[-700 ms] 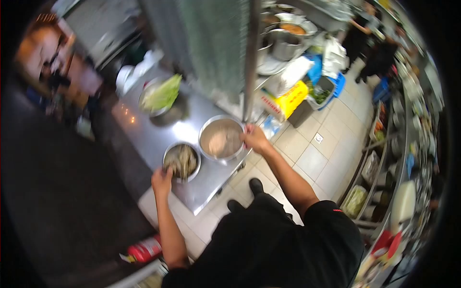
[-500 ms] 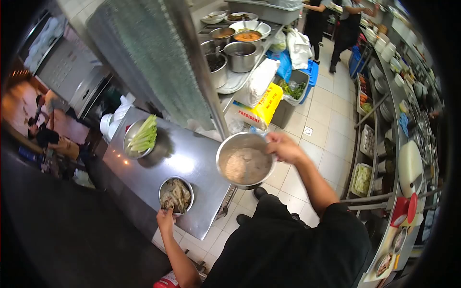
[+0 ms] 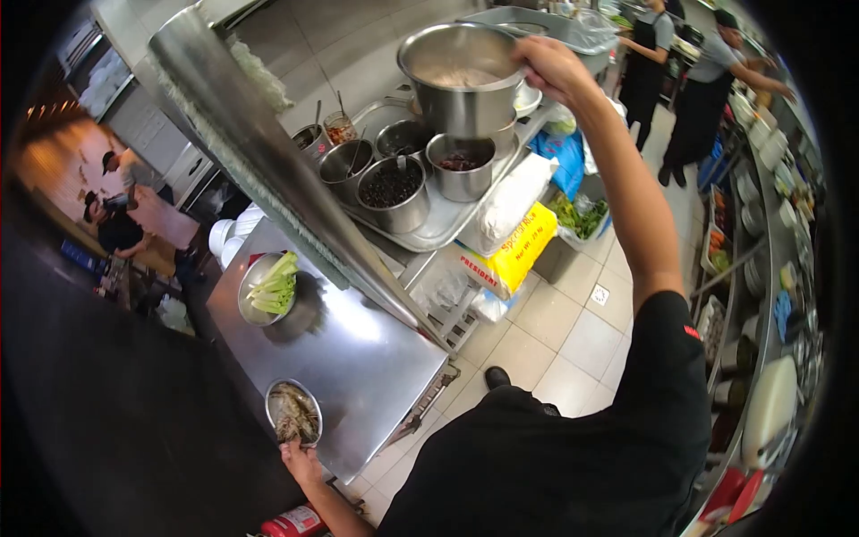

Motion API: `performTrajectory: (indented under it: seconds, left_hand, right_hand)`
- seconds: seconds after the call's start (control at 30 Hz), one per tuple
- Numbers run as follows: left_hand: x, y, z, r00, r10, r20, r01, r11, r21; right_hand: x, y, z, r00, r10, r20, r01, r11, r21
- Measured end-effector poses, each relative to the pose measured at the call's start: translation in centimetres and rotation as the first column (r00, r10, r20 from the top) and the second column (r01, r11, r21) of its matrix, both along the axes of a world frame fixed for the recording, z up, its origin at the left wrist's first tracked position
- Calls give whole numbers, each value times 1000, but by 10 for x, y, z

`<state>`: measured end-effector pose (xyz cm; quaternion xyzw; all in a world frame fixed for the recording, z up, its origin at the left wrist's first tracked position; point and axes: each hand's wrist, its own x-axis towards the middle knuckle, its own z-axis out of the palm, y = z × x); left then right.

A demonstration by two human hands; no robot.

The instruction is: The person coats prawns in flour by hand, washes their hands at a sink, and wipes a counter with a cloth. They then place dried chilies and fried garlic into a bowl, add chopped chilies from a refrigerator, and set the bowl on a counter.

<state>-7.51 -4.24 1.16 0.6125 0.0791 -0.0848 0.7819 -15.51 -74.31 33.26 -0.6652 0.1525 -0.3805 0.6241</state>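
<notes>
My right hand (image 3: 557,70) grips the rim of a steel pot (image 3: 467,109) with something pale inside, raised over other steel pots. My left hand (image 3: 301,460) is closed on the near rim of a small metal bowl (image 3: 316,404). Grey-brown food (image 3: 293,413), perhaps raw prawns, fills that bowl, at the near left end of the steel table (image 3: 358,394). Farther along the table, a second metal bowl (image 3: 246,309) holds cut celery (image 3: 274,286).
Several pots, one with dark contents (image 3: 391,186), stand on a metal tray (image 3: 429,234) behind a slanted steel post (image 3: 295,197). A yellow rice sack (image 3: 519,251) and a bin of greens (image 3: 582,219) stand beyond. Co-workers (image 3: 716,89) are at the back right.
My right hand has raised the pot up and away, from beside the table to above the tray of pots. My left hand and its bowl appear lower and farther left as the view shifts.
</notes>
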Motion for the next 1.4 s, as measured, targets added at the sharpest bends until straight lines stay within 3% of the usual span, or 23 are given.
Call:
performTrajectory:
  seconds: [0.07,0.27,0.33,0.4,0.43,0.53,0.6,0.67,0.73,0.77,0.83,0.9,0.93,0.97,1.03,1.07,1.1,1.13,1.2,1.23,1.3,1.33,1.4]
  left_hand:
    - [-21,-21,15,979,147,139,-144,989,-36]
    - [-82,-50,27,903,394,173,-404,914,25]
    - [-101,-50,27,926,367,90,-373,926,60]
    - [-117,-70,35,897,438,61,-441,895,62]
    - [-124,-68,29,901,432,40,-434,899,63]
    - [-137,-94,41,881,472,-2,-470,878,84]
    - [-141,-105,48,892,453,-11,-450,888,93]
    - [-139,-102,44,903,429,-14,-428,902,58]
    - [-132,-107,46,934,358,4,-357,933,49]
    - [-128,-113,57,963,269,18,-270,963,12]
    - [-116,-110,55,980,199,10,-199,980,25]
    - [-95,-106,46,993,113,26,-113,993,26]
    - [-87,-120,57,996,87,6,-87,995,55]
    - [-81,-127,61,1000,18,21,-19,998,62]
    - [-73,-128,74,965,-258,46,244,947,207]
    - [-68,-128,82,895,-442,54,401,853,335]
    - [-60,-145,84,912,-398,-99,409,896,173]
    - [-55,-158,79,863,-492,-110,504,850,153]
    - [-40,-175,70,739,-654,-160,673,706,222]
    - [-29,-179,48,692,-705,-155,719,651,243]
    - [-40,-193,43,551,-828,-110,834,538,123]
    - [-49,-200,43,446,-894,-44,895,446,19]
    - [-66,-219,31,302,-949,-86,952,306,-32]
  right_hand:
    - [72,-37,4,999,44,-26,-42,995,85]
    - [252,-78,-28,1000,1,31,-9,972,236]
    - [297,-83,-48,999,-10,-51,23,965,262]
    - [324,-82,-63,959,-4,-283,52,985,163]
    - [332,-81,-66,960,8,-279,38,987,159]
    - [353,-84,-86,909,205,-362,-138,970,202]
    - [395,-115,-123,839,436,-326,-388,899,204]
    - [436,-130,-152,816,419,-399,-321,901,290]
    - [439,-124,-151,585,250,-771,-300,950,81]
    - [350,-82,-96,608,-14,-794,-298,923,-244]
    - [313,-68,-68,705,-427,-566,-251,596,-762]
    - [287,-70,-51,815,-515,-266,-334,-42,-941]
    - [274,-72,-42,871,-489,-36,-246,-372,-895]
    - [247,-70,-36,885,-460,-67,-182,-210,-961]
    - [169,-31,-29,927,-349,-135,35,441,-897]
    - [118,-6,-28,953,-290,-88,122,635,-763]
    - [74,19,-34,965,-260,-31,175,730,-661]
    - [2,65,-29,993,-73,-88,40,942,-333]
    - [-78,100,-69,991,-131,4,113,839,-532]
    - [-116,127,-91,989,-130,-77,95,931,-353]
    - [-183,181,-142,943,-241,-231,154,929,-338]
    - [-212,210,-163,914,-222,-339,165,968,-188]
    - [-271,272,-186,878,-280,-388,249,960,-130]
